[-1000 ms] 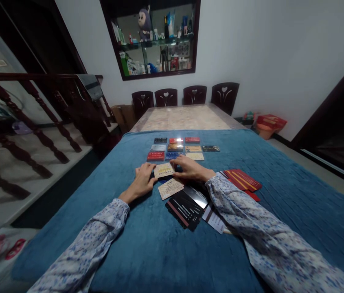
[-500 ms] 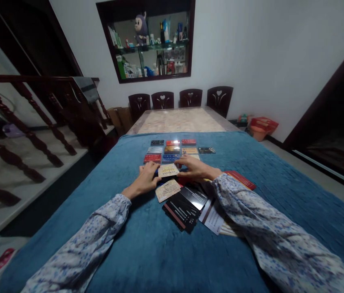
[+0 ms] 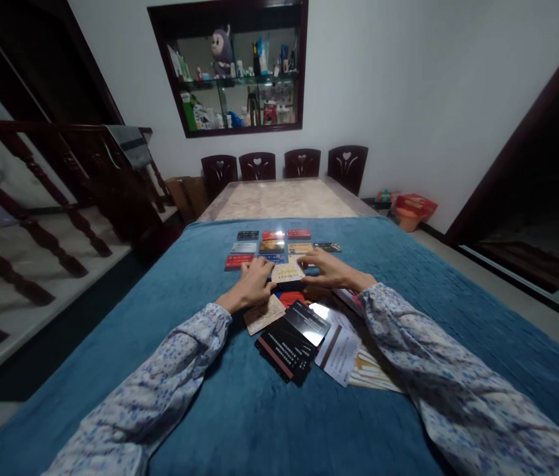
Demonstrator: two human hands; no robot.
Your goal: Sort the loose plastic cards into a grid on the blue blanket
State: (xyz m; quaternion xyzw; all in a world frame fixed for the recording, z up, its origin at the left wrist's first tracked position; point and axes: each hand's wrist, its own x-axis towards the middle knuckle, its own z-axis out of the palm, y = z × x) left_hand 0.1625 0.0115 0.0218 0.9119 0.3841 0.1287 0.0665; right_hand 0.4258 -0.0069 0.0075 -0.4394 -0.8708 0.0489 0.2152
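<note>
Between my two hands is a small stack of cards with a cream card (image 3: 288,272) on top. My left hand (image 3: 253,281) grips its left edge, and my right hand (image 3: 327,268) grips its right edge. Just beyond, small card stacks lie in rows, among them a red stack (image 3: 239,262), a gold-brown stack (image 3: 272,246) and a dark card (image 3: 327,247). Nearer to me is a loose, overlapping pile: a beige card (image 3: 264,314), black cards (image 3: 286,347), a white card with a dark stripe (image 3: 339,350) and a partly covered red card (image 3: 292,299).
A blue cloth (image 3: 200,410) covers the near part of the table, with the bare stone-patterned tabletop (image 3: 279,198) beyond. Several dark chairs (image 3: 302,163) stand at the far end. A wooden railing (image 3: 16,192) is on the left, and an orange bin (image 3: 409,218) on the right.
Both hands have shifted to the right over the cloth with the cream-topped stack between them. The camera view has turned slightly right.
</note>
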